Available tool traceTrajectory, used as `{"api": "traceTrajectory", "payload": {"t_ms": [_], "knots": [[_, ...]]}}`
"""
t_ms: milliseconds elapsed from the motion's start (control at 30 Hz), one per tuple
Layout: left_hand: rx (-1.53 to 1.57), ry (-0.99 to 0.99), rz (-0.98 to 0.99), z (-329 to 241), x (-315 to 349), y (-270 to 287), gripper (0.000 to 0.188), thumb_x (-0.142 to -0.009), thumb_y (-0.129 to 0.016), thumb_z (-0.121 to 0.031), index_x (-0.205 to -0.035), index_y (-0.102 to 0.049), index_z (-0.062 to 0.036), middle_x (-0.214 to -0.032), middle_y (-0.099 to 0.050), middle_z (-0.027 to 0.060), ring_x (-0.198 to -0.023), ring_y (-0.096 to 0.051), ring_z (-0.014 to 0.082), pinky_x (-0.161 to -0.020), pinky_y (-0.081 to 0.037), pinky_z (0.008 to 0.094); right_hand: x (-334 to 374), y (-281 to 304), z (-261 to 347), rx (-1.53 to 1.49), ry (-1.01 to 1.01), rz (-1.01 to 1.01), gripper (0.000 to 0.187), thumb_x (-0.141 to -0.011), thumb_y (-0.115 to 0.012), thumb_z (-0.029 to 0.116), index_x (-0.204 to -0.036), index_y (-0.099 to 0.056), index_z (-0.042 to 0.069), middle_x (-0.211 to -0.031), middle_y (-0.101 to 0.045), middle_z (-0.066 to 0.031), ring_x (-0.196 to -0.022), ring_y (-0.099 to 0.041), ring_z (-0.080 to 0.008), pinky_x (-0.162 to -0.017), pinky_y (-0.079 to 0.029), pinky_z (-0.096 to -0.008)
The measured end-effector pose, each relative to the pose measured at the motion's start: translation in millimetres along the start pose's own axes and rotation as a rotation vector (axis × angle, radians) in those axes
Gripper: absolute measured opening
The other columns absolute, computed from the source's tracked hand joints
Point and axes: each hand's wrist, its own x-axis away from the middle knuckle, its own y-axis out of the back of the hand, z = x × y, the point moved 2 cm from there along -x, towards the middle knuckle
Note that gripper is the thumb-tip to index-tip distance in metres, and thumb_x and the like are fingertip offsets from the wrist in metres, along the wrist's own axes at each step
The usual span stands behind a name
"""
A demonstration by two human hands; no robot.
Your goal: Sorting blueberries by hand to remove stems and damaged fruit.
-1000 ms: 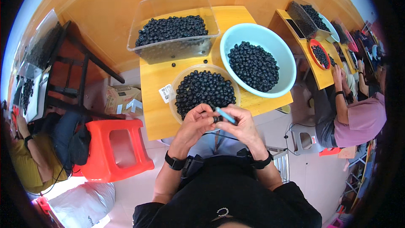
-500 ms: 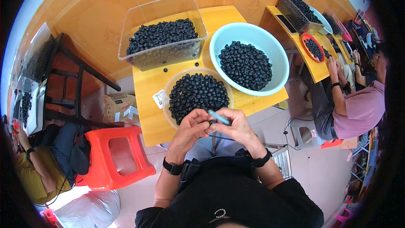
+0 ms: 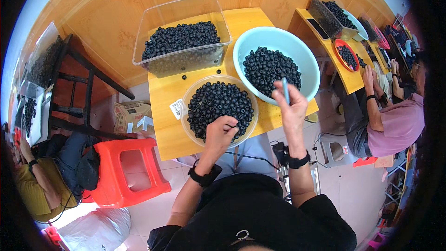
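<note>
My left hand (image 3: 221, 133) is over the near edge of a clear round tub (image 3: 185, 123) of black beads (image 3: 218, 102). Its fingers are bent together at the beads, and whatever they may hold is too small to make out. My right hand (image 3: 293, 111) is raised at the near rim of a light blue basin (image 3: 310, 81), closed on a slim light blue pen-like tool (image 3: 285, 92) that points upward. More black beads (image 3: 269, 69) lie in the basin. The beads are round with small holes.
A clear rectangular bin (image 3: 181, 62) of black beads stands at the back left of the yellow table (image 3: 162, 130). Two loose beads lie beside it. A red stool (image 3: 132, 172) and a cardboard box (image 3: 131, 116) are at left. Co-workers sit on both sides.
My hands were together in front of the tub. Now the left has gone forward onto the beads, and the right has moved right and forward to the basin with the blue tool.
</note>
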Motion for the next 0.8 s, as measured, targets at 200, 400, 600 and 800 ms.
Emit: {"api": "traceTrajectory", "payload": {"t_ms": [200,400,600,800], "knots": [[-0.427,-0.269,-0.036,-14,-10,-25,0.023,-0.071,-0.065,0.003,-0.092,-0.063,-0.0038,-0.083,-0.058,0.01,-0.065,-0.06,0.022,-0.06,-0.049,0.0311,37,-4,-27,0.002,-0.142,0.065,0.015,-0.082,-0.065,0.006,-0.096,-0.066,0.0,-0.073,-0.055,0.0064,-0.062,-0.042,-0.002,-0.055,-0.034,-0.0177],[-0.501,-0.289,-0.053,-16,-10,-28,0.023,-0.07,-0.064,0.003,-0.091,-0.062,-0.0051,-0.08,-0.057,0.0099,-0.067,-0.061,0.0244,-0.061,-0.048,0.0331,58,0,-41,0.089,-0.196,0.126,0.013,-0.082,-0.065,0.007,-0.092,-0.067,-0.001,-0.071,-0.059,0.003,-0.062,-0.046,-0.0034,-0.057,-0.038,-0.0197],[0.397,0.085,0.089,-3,-13,-1,0.019,-0.076,-0.063,0.003,-0.093,-0.058,-0.0021,-0.088,-0.061,0.0052,-0.078,-0.064,0.0163,-0.068,-0.052,0.0253,64,-1,-38,0.06,-0.258,0.107,0.013,-0.082,-0.065,0.007,-0.092,-0.067,-0.001,-0.071,-0.06,0.0022,-0.064,-0.048,-0.0037,-0.058,-0.04,-0.0198],[0.947,0.216,0.223,1,-3,18,0.014,-0.082,-0.061,-0.002,-0.095,-0.057,-0.0039,-0.096,-0.064,0.0113,-0.08,-0.065,0.0148,-0.073,-0.053,0.0241,71,-13,-36,0.064,-0.29,0.193,0.013,-0.081,-0.066,0.006,-0.092,-0.067,-0.002,-0.072,-0.061,0.0016,-0.065,-0.049,-0.0034,-0.058,-0.04,-0.0193]]}}
